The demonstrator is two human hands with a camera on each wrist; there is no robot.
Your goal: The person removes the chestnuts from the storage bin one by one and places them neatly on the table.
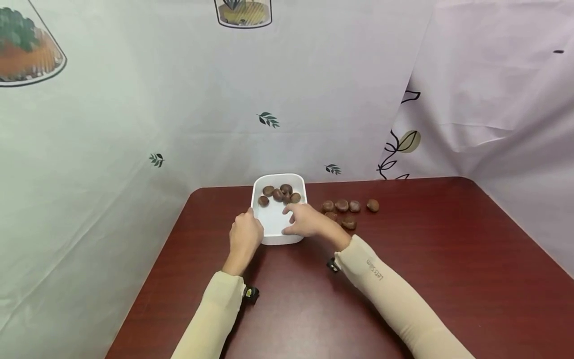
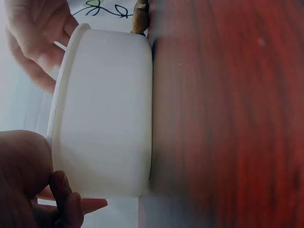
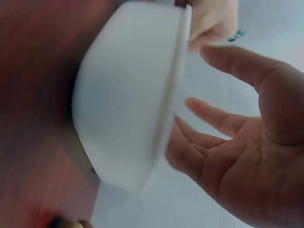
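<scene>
- Printed white sheets (image 1: 134, 124) back and side, leaf motifs; dark red table (image 1: 448, 279) below.
- Sleeves: both arms in beige sleeves (image 1: 394, 294), reaching in from the near edge.
- White tub (image 1: 273, 219) sits flat on the table near the back edge, long axis pointing away. Near half of its floor is bare.
- Left hand (image 1: 245, 235) is at the tub's near-left corner — fingers curled against the outer wall, thumb at the rim. The left wrist view shows the fingertips (image 2: 71, 209) tucked by the wall; reads as a steadying grip.
- Right hand (image 1: 306, 219) hangs over the tub's near-right rim, palm down. Fingers (image 3: 216, 118) are spread and loosely bent, nothing between them. Whether a fingertip touches the tub floor — cannot tell.
- Chestnuts in tub (image 1: 280, 193): about six, bunched at the far end, some touching.
- Loose chestnuts (image 1: 347, 208): about six on the table just right of the tub, in a short row plus two nearer the right wrist.
- Judgement: right hand looks empty over the tub, so the work in hand is moving nuts across.
- To do it well: keep the left hand pinning the tub so it doesn't slide, take one nut at a time with thumb and two fingers, and clear the rim before letting go — round nuts roll.
</scene>
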